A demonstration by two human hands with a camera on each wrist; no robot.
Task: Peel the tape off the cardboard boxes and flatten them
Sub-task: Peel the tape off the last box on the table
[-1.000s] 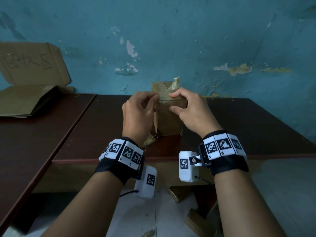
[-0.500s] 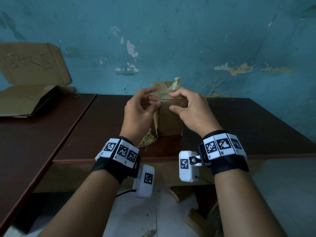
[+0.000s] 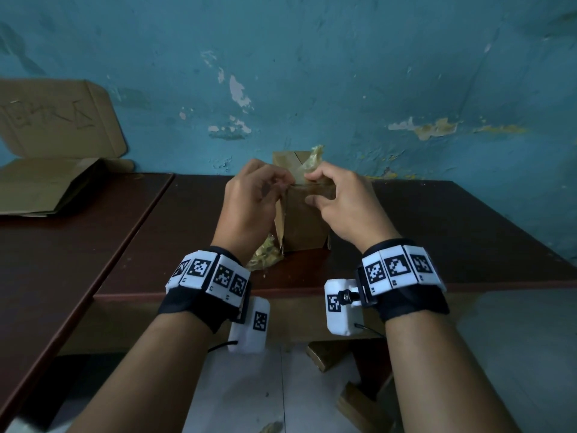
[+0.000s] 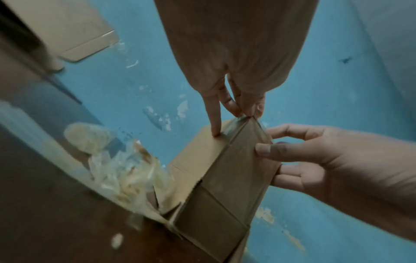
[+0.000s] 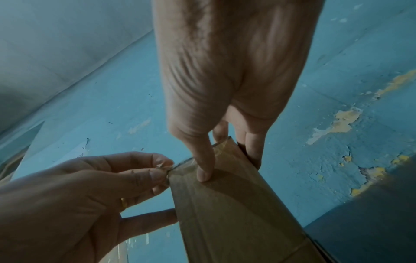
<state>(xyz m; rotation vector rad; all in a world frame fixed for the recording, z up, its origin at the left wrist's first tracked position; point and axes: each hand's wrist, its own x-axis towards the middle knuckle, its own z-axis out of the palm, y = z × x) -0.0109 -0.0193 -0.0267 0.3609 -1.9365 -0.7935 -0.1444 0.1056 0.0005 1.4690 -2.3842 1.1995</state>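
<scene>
Since the earlier frame the left hand (image 3: 249, 198) has drawn its fingertips together at the top near corner of the small brown cardboard box (image 3: 301, 223), where they now pinch the free end of the clear packing tape (image 5: 180, 164). The right hand (image 3: 340, 201) steadies the box: thumb on the near face, fingers curled over the top edge and behind it, a firm grip.

The box stands upright on the dark red-brown table (image 3: 437, 232), near the middle, close to the peeling blue wall (image 3: 343, 73).

Progress, as judged: partly done. A crumpled wad of removed tape (image 3: 265, 260) lies at the box's foot, a loose strip (image 3: 315, 157) sticks up from the top, and one side seam has come open. The strip along the top edge remains to be peeled; the box is not yet flattened.

Flattened cardboard sheets (image 3: 56, 182) lie on the adjoining table to the left.

Clearance: the table surface shows bare on both sides of the box; the front edge lies near the wrists, and the wall close behind limits rearward movement
</scene>
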